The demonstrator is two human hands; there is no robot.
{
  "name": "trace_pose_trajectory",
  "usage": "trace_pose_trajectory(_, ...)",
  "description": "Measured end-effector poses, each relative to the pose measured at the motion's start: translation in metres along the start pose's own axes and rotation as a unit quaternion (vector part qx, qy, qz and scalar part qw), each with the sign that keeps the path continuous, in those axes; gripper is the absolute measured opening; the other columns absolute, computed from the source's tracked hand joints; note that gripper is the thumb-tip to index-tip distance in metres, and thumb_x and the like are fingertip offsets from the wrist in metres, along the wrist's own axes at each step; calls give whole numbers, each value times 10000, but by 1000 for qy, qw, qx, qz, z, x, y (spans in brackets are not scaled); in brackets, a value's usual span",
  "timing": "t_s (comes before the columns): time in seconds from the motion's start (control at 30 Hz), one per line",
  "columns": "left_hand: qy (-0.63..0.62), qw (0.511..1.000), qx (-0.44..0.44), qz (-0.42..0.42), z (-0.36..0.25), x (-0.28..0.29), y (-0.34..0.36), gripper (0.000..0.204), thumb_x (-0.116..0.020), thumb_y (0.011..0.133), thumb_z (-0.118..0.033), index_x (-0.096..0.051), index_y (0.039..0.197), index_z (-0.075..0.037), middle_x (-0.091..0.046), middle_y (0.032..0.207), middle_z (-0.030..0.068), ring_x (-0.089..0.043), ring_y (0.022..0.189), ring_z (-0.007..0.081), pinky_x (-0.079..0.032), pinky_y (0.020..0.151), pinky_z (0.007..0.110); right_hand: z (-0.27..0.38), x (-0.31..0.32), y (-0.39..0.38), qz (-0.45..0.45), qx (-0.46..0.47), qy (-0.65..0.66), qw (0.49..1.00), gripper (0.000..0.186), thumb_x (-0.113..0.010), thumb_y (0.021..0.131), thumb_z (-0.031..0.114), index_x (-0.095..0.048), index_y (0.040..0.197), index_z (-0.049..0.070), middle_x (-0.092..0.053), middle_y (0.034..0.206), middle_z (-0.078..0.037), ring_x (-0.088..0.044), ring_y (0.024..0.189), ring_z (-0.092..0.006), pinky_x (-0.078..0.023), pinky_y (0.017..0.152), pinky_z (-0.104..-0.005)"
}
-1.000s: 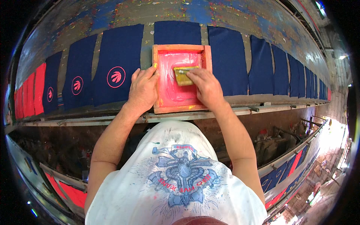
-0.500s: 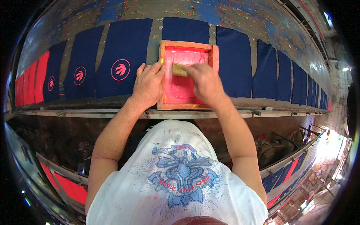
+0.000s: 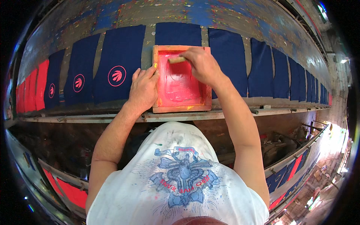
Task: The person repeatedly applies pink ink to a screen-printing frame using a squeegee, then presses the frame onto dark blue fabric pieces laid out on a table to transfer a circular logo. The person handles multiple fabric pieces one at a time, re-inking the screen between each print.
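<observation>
A wooden screen-printing frame [image 3: 181,108] lies on a dark blue cloth panel [image 3: 178,34], whose far end shows beyond it. Pinkish-red ink [image 3: 183,92] coats the mesh inside. My left hand [image 3: 144,88] grips the frame's left side, thumb toward the far-left part of the rail. In my right hand is a small squeegee [image 3: 176,60] with a pale, yellowish edge, held near the frame's far end against the inked mesh. The squeegee's right part is hidden by my fingers. To the left, a blue panel [image 3: 122,48] bears a round pink print [image 3: 117,76].
More blue panels [image 3: 227,63] lie in a row to the right; two other printed ones and several red panels [image 3: 42,84] are at the left. A metal rail [image 3: 221,114] edges the long, paint-flecked table [image 3: 165,13]. Behind me stands another table with red panels [image 3: 73,193].
My right hand has moved the squeegee from the middle of the mesh toward the frame's far end. The left hand keeps its hold on the frame, and the view has shifted slightly.
</observation>
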State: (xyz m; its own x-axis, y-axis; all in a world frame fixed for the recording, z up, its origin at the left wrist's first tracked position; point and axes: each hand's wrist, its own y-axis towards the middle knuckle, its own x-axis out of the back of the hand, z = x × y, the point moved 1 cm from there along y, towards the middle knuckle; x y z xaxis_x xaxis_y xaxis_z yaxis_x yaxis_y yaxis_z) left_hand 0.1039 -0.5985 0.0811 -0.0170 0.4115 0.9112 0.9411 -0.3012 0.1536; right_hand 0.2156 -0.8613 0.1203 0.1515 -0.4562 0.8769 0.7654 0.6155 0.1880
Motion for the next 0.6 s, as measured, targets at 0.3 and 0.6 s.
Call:
trace_pose_trajectory(0.3,-13,1000,9,-17,-1,-2,-1,368,-670,1023,-38,-782,1369,13,-694,1539,195,-690,1341,371,-409,1311,622,56,4,-95,16,45,13,999,465,-719,879,5,-828,1328,53,-791,1189,-183,-768,1114,-394,-632,979,-507)
trace_pose_trajectory(0.6,7,1000,13,-7,-5,2,1,395,-679,1017,-43,-772,1396,14,-704,1507,197,-694,1324,381,-410,1310,620,7,4,-23,4,52,4,999,358,-684,961,34,-824,1291,42,-797,1108,-197,-773,1143,-406,-624,993,-524)
